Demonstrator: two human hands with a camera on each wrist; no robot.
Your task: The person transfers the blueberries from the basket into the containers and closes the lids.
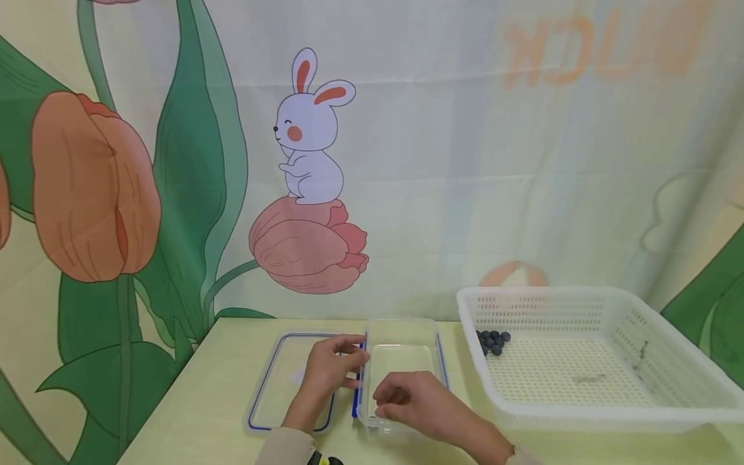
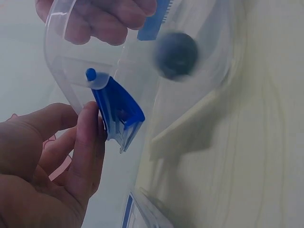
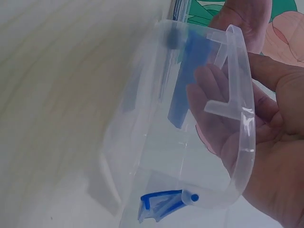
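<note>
A clear plastic food container (image 1: 402,332) with blue side latches (image 2: 118,111) stands on the table, its top uncovered. At its left side, my left hand (image 1: 332,365) holds the wall near the rim, thumb and fingers beside a latch. Over the container's near end hovers my right hand (image 1: 427,407), fingers loosely bent, thumb apart from them, nothing between them. In the left wrist view a blurred blueberry (image 2: 176,56) shows inside the container, below the right fingertips; it is a dark smudge through the plastic in the right wrist view.
A white perforated basket (image 1: 558,410) stands to the right, with several blueberries (image 1: 493,341) in its far left corner. The container's clear lid (image 1: 264,394) with a blue seal lies flat on the left. A printed curtain (image 1: 418,194) hangs behind the table.
</note>
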